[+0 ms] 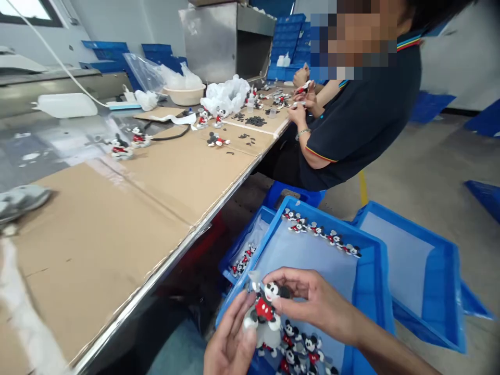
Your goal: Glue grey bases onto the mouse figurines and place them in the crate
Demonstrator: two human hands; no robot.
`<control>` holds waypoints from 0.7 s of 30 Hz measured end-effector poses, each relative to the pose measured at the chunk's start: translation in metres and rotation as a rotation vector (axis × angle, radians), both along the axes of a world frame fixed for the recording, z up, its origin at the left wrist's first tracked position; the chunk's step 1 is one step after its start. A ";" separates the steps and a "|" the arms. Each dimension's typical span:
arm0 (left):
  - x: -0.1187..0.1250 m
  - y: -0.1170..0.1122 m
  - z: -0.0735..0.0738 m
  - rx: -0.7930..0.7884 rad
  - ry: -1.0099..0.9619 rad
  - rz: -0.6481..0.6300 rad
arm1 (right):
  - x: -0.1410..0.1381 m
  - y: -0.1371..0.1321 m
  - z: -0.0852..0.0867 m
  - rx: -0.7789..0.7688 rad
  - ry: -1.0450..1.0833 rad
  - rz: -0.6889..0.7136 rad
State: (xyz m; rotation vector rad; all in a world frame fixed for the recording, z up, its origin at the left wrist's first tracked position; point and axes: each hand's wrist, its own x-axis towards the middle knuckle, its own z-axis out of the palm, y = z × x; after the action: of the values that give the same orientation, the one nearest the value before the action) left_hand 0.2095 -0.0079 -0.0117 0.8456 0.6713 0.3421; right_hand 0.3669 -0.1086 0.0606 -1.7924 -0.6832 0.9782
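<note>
Both my hands hold one small cartoon mouse figurine [266, 308], black with red shorts and white shoes, above a blue plastic tray [373, 291]. My left hand [230, 341] cups it from below. My right hand [312, 299] pinches it at the head. Several similar figurines [299, 351] lie in the tray's near corner, and a row of them [322, 234] lines its far wall.
A cardboard-covered workbench [128, 208] runs along the left, with a few figurines [121, 148] and small black parts [255, 121]. A co-worker in a dark shirt [363, 114] sits at its far end handling pieces. More blue trays [417, 271] stand on the floor at right.
</note>
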 end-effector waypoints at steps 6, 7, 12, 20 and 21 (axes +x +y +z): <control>-0.034 0.000 0.032 -0.067 -0.135 0.051 | -0.048 0.012 0.014 0.068 -0.051 -0.057; -0.038 -0.002 0.039 -0.084 -0.177 0.092 | -0.054 0.014 0.016 0.100 -0.017 -0.078; -0.056 -0.004 0.061 0.034 -0.157 0.253 | -0.080 0.027 0.032 0.228 0.109 -0.153; -0.078 0.006 0.082 0.179 -0.195 0.287 | -0.097 0.029 0.058 0.460 -0.182 0.023; -0.079 0.006 0.085 0.175 -0.204 0.289 | -0.097 0.030 0.060 0.483 -0.213 0.040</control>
State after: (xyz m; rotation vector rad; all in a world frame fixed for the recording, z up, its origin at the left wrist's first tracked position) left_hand 0.1309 -0.0018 0.0737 0.8667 0.5780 0.7467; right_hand 0.2698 -0.0785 0.1210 -1.4646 -0.9970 0.5841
